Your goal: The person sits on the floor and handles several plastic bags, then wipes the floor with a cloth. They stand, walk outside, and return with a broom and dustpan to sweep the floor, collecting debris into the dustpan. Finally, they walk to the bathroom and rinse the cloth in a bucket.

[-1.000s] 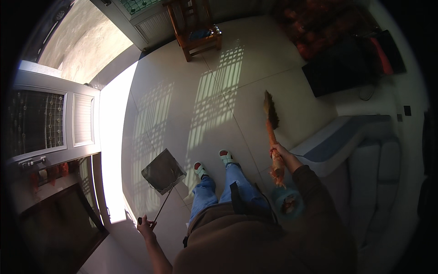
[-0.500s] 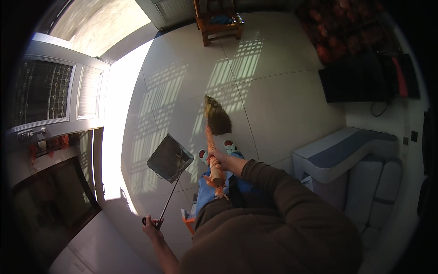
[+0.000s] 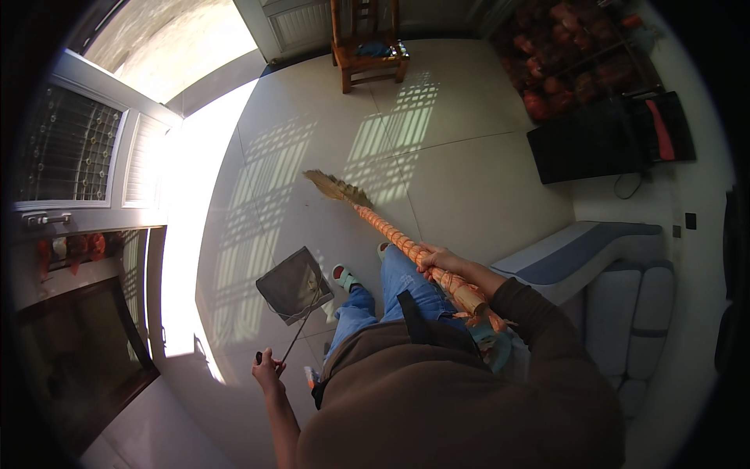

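A straw broom point(image 3: 387, 228) slants across the view, its thick handle bound with orange cord. My right hand point(image 3: 441, 263) is wrapped round that handle in front of my right thigh. The broom's tan bristles point(image 3: 336, 187) fan out toward the left over the tiled floor, beyond my feet. At lower left, my left hand point(image 3: 270, 367) is closed on the thin handle of a dustpan, near its dark end. The square grey dustpan point(image 3: 293, 285) lies to the left of my left foot, which wears a light green sandal point(image 3: 342, 276).
A wooden chair point(image 3: 367, 51) stands at the far side. Sunlight falls through the open door point(image 3: 101, 156) on the left. To the right are a grey-blue sofa point(image 3: 578, 250), a black screen-like panel point(image 3: 586, 141) and red bundles on a rack point(image 3: 570, 55).
My right hand has moved right with the broom, and the bristles have swung left. The dustpan has turned slightly and my left hand has shifted a little up and right.
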### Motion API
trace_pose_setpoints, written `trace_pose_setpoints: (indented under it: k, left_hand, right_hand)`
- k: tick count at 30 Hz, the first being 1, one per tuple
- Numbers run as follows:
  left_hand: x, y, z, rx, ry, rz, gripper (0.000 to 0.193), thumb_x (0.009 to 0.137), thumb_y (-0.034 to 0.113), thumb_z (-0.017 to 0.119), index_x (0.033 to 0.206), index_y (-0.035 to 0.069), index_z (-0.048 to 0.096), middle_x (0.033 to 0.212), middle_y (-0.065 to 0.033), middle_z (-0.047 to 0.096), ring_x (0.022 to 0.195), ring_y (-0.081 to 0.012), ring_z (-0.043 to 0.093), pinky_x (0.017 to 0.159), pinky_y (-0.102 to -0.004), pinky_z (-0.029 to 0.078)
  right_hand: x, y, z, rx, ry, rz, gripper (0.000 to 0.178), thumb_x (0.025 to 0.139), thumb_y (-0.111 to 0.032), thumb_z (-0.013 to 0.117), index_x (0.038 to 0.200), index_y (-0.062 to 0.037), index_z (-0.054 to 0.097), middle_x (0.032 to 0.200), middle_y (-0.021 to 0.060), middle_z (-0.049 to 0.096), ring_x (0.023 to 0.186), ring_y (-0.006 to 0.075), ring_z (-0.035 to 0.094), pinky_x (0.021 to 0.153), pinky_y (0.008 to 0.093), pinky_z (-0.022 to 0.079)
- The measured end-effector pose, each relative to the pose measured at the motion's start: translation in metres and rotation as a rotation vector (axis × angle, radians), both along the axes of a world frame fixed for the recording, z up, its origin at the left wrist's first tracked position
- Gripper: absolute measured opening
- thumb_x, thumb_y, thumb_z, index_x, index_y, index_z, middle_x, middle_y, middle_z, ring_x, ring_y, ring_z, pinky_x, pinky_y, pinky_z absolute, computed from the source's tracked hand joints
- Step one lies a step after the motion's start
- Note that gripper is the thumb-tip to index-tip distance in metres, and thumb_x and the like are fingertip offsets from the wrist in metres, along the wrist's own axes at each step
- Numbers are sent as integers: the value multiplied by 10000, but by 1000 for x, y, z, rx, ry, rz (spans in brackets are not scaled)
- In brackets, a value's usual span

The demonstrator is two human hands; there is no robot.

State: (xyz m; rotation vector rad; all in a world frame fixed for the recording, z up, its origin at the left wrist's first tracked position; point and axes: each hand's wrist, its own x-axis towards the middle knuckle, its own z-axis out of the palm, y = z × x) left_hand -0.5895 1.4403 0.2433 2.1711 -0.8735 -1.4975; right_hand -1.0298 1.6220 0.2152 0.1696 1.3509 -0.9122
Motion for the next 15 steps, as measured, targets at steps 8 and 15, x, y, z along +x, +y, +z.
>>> trace_pose_setpoints:
  k: [8,15]
  left_hand:
    - [-40,-8,11,-11,-38,43,170,780,170,598,703,113,458,516,13,415,464,-111,495,465,-300,513]
    - [-84,3,33,-89,-50,235,196,795,165,578,684,102,430,503,14,373,458,-120,491,494,-369,546]
  right_hand:
    - [-143,64,-36,144,360,-128,737,696,7,520,1356,-87,205,664,92,532,490,156,524,451,295,469]
    - [-327,12,-123,141,251,-315,254,677,-59,528,919,-7,470,646,104,530,482,196,526,450,327,464]
